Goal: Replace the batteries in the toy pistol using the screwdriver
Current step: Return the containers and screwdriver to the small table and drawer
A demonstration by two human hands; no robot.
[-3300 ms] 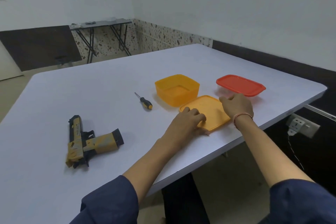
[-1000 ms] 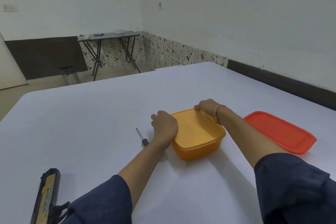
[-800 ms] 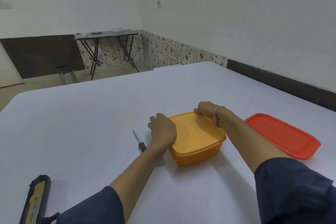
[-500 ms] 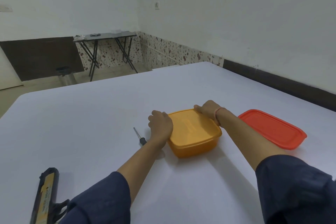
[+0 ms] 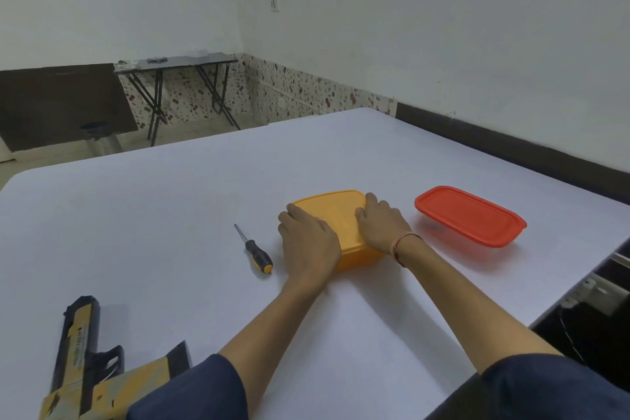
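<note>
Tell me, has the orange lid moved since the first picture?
Yes. The orange lid went away from the person, off the table onto the orange container right of the screwdriver; left hand and right hand rest on it.

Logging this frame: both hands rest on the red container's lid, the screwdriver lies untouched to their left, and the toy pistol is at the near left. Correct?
One detail is off: the left hand and right hand rest on the yellow container lid, not the red container, which sits beside them. The head view shows it. The screwdriver and toy pistol are as stated.
</note>
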